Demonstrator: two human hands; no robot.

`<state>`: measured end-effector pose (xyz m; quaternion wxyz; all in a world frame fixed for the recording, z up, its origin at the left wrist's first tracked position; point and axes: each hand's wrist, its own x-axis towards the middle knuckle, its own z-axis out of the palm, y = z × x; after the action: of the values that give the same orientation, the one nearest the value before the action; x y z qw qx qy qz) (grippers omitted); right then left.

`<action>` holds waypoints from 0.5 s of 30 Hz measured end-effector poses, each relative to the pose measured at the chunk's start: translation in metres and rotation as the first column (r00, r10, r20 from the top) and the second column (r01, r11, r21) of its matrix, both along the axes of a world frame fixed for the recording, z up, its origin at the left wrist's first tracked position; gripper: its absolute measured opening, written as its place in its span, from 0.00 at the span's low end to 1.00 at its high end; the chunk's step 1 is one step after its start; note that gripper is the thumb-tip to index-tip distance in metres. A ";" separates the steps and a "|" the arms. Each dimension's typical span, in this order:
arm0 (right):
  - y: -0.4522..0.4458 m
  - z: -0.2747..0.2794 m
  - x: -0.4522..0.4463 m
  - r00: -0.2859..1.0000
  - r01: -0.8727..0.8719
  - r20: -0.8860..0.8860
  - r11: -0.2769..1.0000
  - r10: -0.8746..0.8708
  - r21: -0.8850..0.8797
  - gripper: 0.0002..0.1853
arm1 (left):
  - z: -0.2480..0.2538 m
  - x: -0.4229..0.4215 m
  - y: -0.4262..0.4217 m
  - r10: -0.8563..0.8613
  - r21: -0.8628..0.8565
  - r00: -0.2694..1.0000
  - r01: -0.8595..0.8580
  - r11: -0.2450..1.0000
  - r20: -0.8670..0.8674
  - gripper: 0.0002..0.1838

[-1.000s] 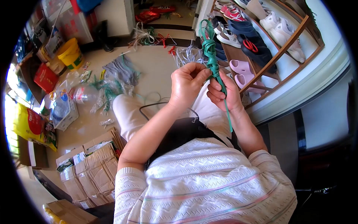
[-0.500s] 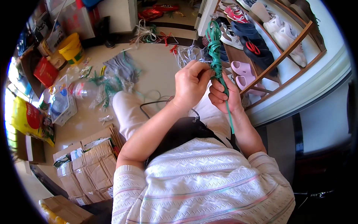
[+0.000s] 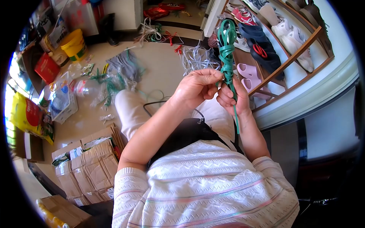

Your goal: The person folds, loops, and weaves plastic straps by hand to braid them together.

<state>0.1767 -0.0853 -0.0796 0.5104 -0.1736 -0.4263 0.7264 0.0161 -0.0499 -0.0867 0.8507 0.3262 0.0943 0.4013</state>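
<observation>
A bundle of flat green plastic strapping (image 3: 227, 49) stands upright in front of me, looped at the top and wrapped round its middle. My right hand (image 3: 235, 97) is closed round its lower part, and a loose strap end hangs down below the fingers. On the bundle's left side my left hand (image 3: 199, 86) is closed, thumb and fingertips pinching the strap close to the wrapped part. The exact grip between those fingertips is partly hidden.
To the right stands a wooden shoe rack (image 3: 300, 55) with shoes and pink slippers (image 3: 249, 76). White cords (image 3: 197, 59), a grey cloth (image 3: 123, 66) and plastic scraps lie on the floor. Flattened cardboard (image 3: 93, 169) and a yellow bucket (image 3: 74, 45) are at the left.
The bundle has shifted slightly right and turned, its top loops showing wider. My left hand has rolled so its thumb lies on top, still at the strap. My right hand keeps its hold.
</observation>
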 end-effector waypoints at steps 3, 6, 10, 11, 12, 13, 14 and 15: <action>0.002 -0.005 0.004 0.997 -0.064 -0.039 0.998 0.063 -0.027 0.19 | -0.001 -0.002 -0.001 -0.017 0.027 1.000 0.017 0.999 -0.009 0.07; 0.004 -0.010 0.004 0.988 -0.129 -0.090 0.990 0.123 -0.061 0.20 | 0.000 -0.003 -0.001 -0.012 0.020 1.000 0.012 1.000 -0.016 0.08; 0.003 -0.008 0.004 0.989 -0.131 -0.074 0.990 0.127 -0.046 0.19 | 0.002 -0.002 -0.001 -0.031 0.015 1.000 0.031 0.999 -0.006 0.07; 0.002 -0.005 0.003 0.994 -0.100 -0.041 0.995 0.099 -0.024 0.18 | 0.002 -0.002 -0.001 -0.027 0.015 1.000 0.027 1.000 -0.002 0.07; 0.001 -0.002 0.001 0.998 -0.069 -0.011 0.998 0.069 -0.001 0.18 | 0.003 -0.002 -0.001 -0.023 0.016 1.000 0.023 1.000 0.001 0.07; -0.001 0.000 -0.001 0.999 -0.039 0.019 0.999 0.038 0.022 0.17 | 0.003 -0.002 -0.001 -0.019 0.015 1.000 0.019 1.000 0.004 0.07; -0.001 0.000 -0.002 0.999 -0.013 0.036 0.999 0.012 0.042 0.16 | 0.003 -0.002 -0.002 -0.001 0.008 1.000 0.001 1.000 0.008 0.07; -0.001 0.001 -0.003 0.998 0.012 0.053 0.998 -0.015 0.062 0.15 | 0.005 -0.001 -0.004 0.017 0.001 1.000 -0.017 1.000 0.011 0.07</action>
<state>0.1741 -0.0862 -0.0786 0.5089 -0.1799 -0.4607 0.7046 0.0147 -0.0537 -0.0819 0.8476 0.3236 0.0925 0.4103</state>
